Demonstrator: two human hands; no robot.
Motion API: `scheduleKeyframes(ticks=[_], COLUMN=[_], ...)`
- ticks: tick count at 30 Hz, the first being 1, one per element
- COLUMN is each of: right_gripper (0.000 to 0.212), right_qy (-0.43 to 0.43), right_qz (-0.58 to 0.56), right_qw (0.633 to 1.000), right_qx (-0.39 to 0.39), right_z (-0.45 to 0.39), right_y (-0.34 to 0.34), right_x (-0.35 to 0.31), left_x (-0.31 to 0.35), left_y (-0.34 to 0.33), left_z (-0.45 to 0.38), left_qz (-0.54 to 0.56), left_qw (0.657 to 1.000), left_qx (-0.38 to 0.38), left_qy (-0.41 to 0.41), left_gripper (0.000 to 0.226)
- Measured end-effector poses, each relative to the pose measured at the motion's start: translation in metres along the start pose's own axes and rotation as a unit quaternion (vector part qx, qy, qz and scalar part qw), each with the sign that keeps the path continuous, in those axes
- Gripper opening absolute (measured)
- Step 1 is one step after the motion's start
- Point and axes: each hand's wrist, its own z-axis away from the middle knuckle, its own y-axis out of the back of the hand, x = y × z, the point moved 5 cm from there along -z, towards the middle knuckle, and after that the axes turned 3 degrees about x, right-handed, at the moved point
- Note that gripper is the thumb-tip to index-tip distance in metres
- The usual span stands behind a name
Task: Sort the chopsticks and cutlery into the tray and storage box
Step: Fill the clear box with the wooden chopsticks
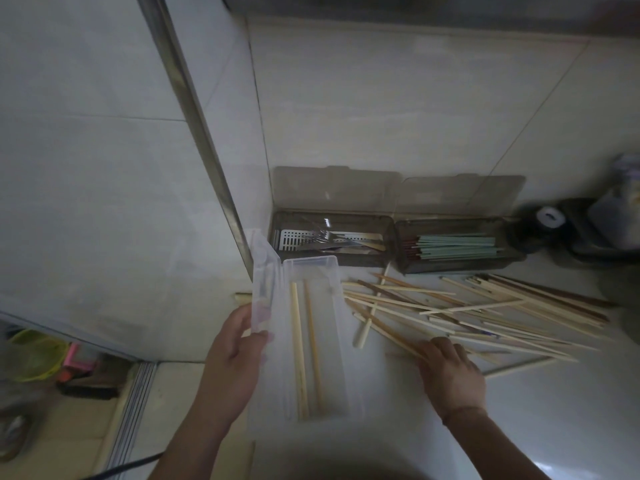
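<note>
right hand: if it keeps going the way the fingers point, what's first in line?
The right hand points up-left, fingers on a chopstick at the near edge of the loose pile. Straight on, it would likely meet more of that pile first, then the clear box. Depth is unclear.

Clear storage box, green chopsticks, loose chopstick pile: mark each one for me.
clear storage box [341, 344], head view, on its right wall.
green chopsticks [457, 247], head view, mid-bundle in the right smoky box.
loose chopstick pile [485, 313], head view, centre of the heap.
</note>
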Motion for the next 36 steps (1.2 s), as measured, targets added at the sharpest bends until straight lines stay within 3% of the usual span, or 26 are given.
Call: scheduleKeyframes(ticks=[4,7,12,16,19,21,23,25,27,28,31,36], right_gripper=[0.014,0.032,0.024,0.008,0.012,0.017,0.022,0.027,0.018,0.008,0.039,0.056], right_qy=[0.037,0.068,0.096,0.061,0.004,-0.044,-0.121,-0.197,-0.203,-0.187,-0.110,0.033], right_qz=[0.045,0.076,0.135,0.155,0.121,0.053,-0.085,-0.316,-0.454,-0.512,-0.607,-0.479], right_qw=[0.996,0.991,0.983,0.983,0.985,0.987,0.974,0.912,0.843,0.813,0.776,0.874], right_qx=[0.062,0.085,0.083,0.074,0.120,0.147,0.169,0.172,0.206,0.204,0.133,-0.068], right_z=[-0.001,0.001,0.002,0.004,0.004,-0.001,-0.010,-0.019,-0.026,-0.031,-0.037,-0.040], right_y=[0.007,0.009,0.019,0.043,0.071,0.093,0.107,0.107,0.113,0.115,0.118,0.074], right_x=[0.007,0.009,0.015,0.021,0.032,0.037,0.039,0.029,0.002,-0.015,-0.082,-0.169], left_x=[0.000,0.000,-0.002,-0.002,-0.002,-0.002,-0.002,-0.001,0.000,0.001,0.002,0.001], left_y=[0.000,0.000,0.001,0.001,0.000,0.000,0.000,-0.001,-0.001,-0.001,0.000,-0.001], left_z=[0.000,0.000,-0.001,-0.002,-0.001,-0.001,-0.001,0.000,0.000,0.001,0.001,0.000], left_qz=[-0.002,-0.006,-0.014,-0.020,-0.016,-0.010,-0.004,-0.002,-0.001,-0.002,-0.003,-0.014], left_qw=[1.000,1.000,1.000,1.000,1.000,1.000,1.000,1.000,1.000,1.000,1.000,1.000], left_qx=[-0.002,-0.001,-0.001,-0.004,-0.004,-0.002,0.000,-0.002,-0.002,-0.001,0.001,0.009], left_qy=[0.001,0.001,-0.004,-0.006,-0.004,-0.003,-0.001,0.000,0.000,0.000,0.000,0.004], left_gripper=[0.034,0.036,0.036,0.035,0.035,0.035,0.035,0.036,0.036,0.035,0.035,0.033])
